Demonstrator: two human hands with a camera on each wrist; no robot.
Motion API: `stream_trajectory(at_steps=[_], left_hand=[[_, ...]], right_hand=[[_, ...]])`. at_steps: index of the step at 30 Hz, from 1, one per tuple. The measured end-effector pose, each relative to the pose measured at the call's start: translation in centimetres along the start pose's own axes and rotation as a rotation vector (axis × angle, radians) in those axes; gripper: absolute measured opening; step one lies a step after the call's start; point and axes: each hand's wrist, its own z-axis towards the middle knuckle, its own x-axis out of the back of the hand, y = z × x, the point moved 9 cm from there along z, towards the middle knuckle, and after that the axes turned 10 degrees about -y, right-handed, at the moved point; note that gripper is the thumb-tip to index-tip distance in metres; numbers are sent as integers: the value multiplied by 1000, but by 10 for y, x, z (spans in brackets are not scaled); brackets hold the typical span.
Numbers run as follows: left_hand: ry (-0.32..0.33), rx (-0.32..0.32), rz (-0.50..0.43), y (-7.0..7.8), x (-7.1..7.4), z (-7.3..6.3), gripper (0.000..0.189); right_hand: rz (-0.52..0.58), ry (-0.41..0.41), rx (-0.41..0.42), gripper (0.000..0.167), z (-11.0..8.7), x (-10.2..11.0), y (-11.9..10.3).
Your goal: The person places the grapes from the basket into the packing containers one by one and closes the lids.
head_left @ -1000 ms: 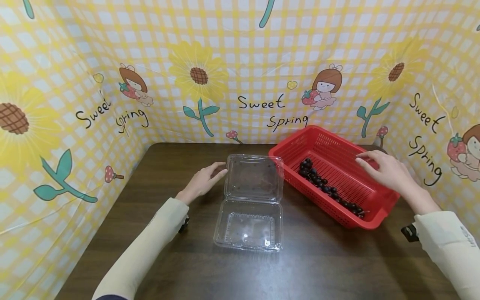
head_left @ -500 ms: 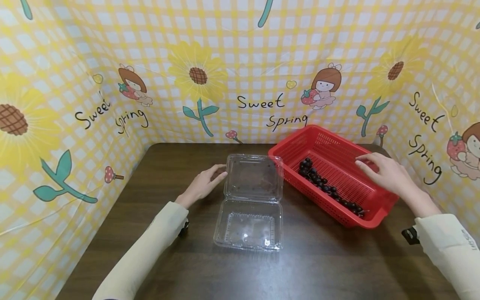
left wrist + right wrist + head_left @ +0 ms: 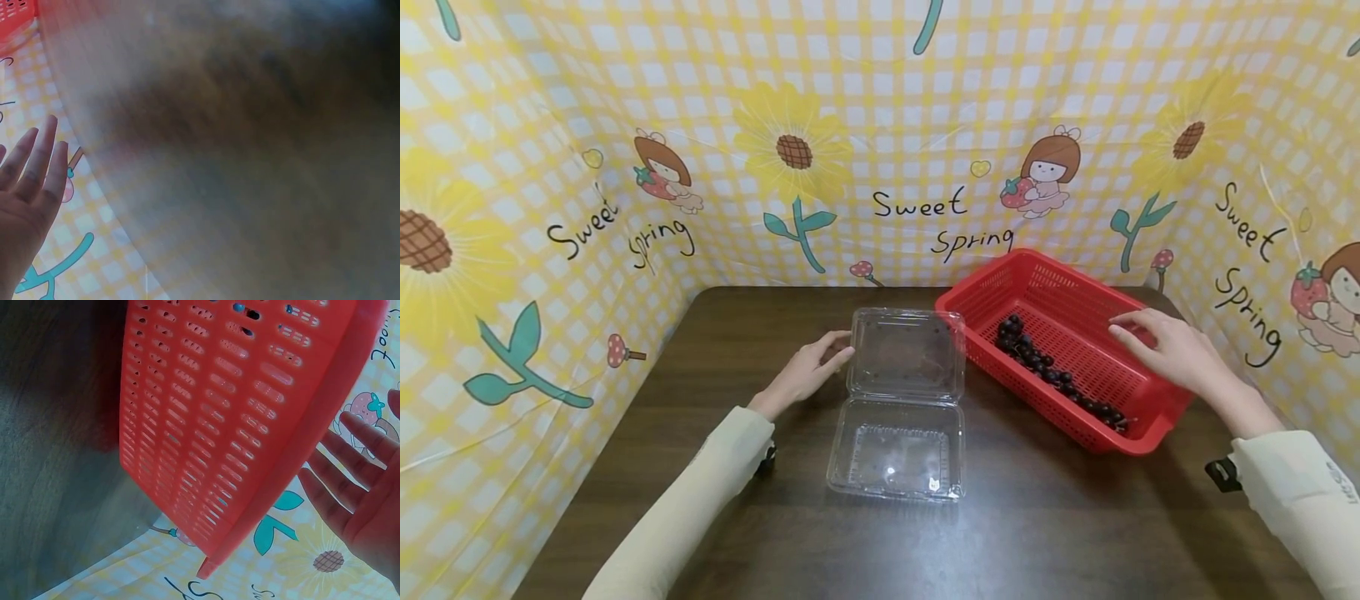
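- The left grip [image 3: 805, 367] is relaxed, fingers loose, has hold of nothing. Fingertips right at the left edge of the lid [image 3: 906, 354]; can't tell if touching.
- The right grip [image 3: 1172, 346] has fingers apart and holds nothing; it's over the right side of the red basket [image 3: 1071, 292]. Contact with the rim unclear.
- Grapes [image 3: 1036, 360] lie loose inside the basket, strung out along its front wall. Dark, look round; likely to pull off the stem if a bunch is lifted by one end.
- Clear box [image 3: 898, 458] lies unfolded on the desk [image 3: 790, 533], tray part nearer the person, nothing visible in it. Looks thin and light, so a nudge from the left grip could skid it or flip the lid.
- Lid's far right corner overlaps the basket's left end in the head view; touching or not, can't tell. If they do touch, shifting one could drag the other.
- Pressing down on the basket's right side could tip it, since the grapes give little weight to hold it.
- Basket wall stands between the grapes and the box: a trailing bunch could snag on the rim and drop berries on the desk.
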Motion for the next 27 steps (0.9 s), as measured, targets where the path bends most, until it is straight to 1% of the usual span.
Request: stream_trajectory(at_steps=[5,10,18,24,27], left_hand=[[-15,-5,-32,-1,-3,-1,47],[-28,-12,-41,-1,-5,-2,46],[-49,5,-69,-2,-8,-4,49],[-87,9,-107,-1,-11,-5,51],[-99,12,-120,-1,-13,-5,52]], right_hand=[[-7,-4,14,43,0,-2,-2],[-5,0,31,42,0,-3,-4],[-6,-14,43,40,-3,-6,-4],[-7,-106,21,42,-7,-14,0],[-17,-146,23,42,-7,-17,-1]])
